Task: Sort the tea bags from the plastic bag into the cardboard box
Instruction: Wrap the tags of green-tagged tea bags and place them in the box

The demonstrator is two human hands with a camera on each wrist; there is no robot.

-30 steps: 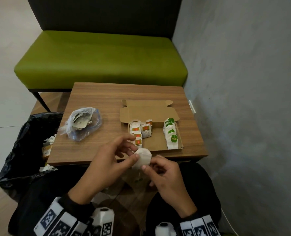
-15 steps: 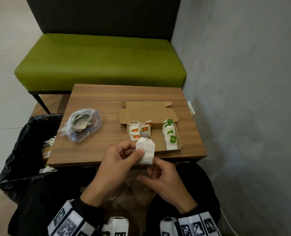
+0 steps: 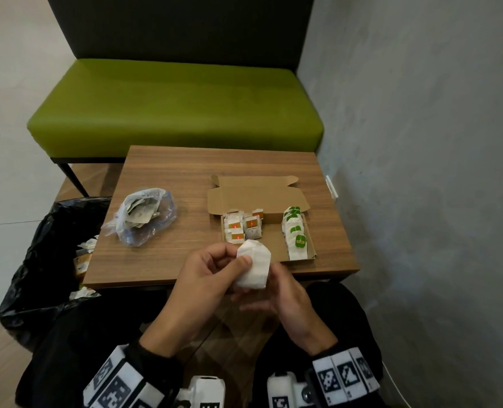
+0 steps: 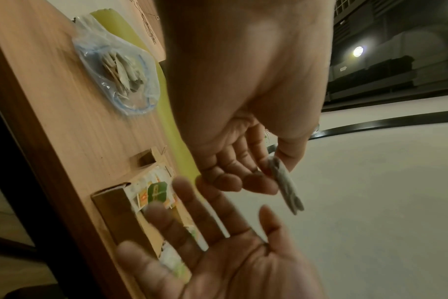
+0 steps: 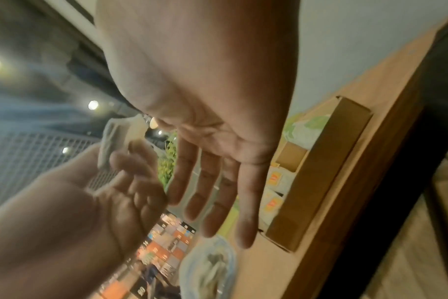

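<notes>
My left hand (image 3: 214, 269) pinches a white tea bag (image 3: 253, 265) between thumb and fingers, just in front of the table's near edge. That tea bag (image 4: 285, 187) shows edge-on in the left wrist view. My right hand (image 3: 276, 293) is open under and behind it, palm up with straight fingers (image 5: 212, 194), holding nothing. The cardboard box (image 3: 273, 242) lies open on the table, with orange-tagged tea bags (image 3: 242, 226) at its left and green-tagged tea bags (image 3: 295, 234) in a row at its right. The clear plastic bag (image 3: 141, 219) with more tea bags lies on the table's left.
A small wooden table (image 3: 185, 184) stands before a green bench (image 3: 173, 104). A grey wall (image 3: 421, 172) runs close along the right. A black rubbish bag (image 3: 47, 260) with scraps sits on the floor at the left. My dark-clothed legs are below the table edge.
The left hand has lifted the tea bag up towards the box's front edge. The right hand let go of it and opened out flat beneath.
</notes>
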